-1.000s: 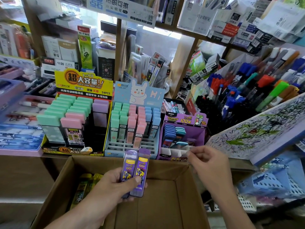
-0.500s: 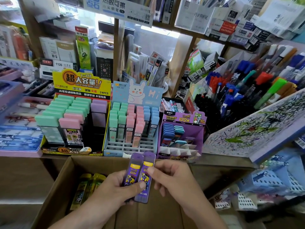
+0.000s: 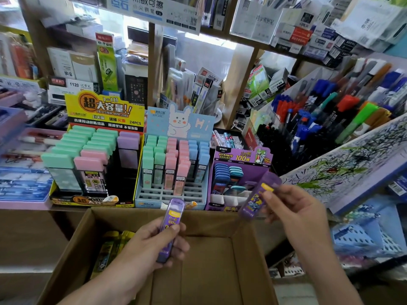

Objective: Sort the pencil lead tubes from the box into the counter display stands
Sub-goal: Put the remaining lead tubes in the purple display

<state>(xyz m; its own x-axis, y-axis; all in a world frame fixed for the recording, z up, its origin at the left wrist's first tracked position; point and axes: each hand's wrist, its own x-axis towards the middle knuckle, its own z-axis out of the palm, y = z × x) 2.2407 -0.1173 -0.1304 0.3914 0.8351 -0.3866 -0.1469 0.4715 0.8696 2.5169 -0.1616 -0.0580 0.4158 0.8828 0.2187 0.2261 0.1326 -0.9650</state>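
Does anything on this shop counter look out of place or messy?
Nothing looks spilled or damaged. One small oddity: in the yellow display stand, two pink-capped tubes stand at the front of the middle column, which is otherwise mint green.

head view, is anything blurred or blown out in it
Head view: the purple tube pinched by the right hand is motion-smeared; the other tube, in the left hand, is sharper, its 100 readable; the backlight behind the shelves is blown out; shelf edges bow near the borders.

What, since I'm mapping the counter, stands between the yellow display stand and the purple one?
The blue rabbit display stand, holding pastel tubes; the head view shows it.
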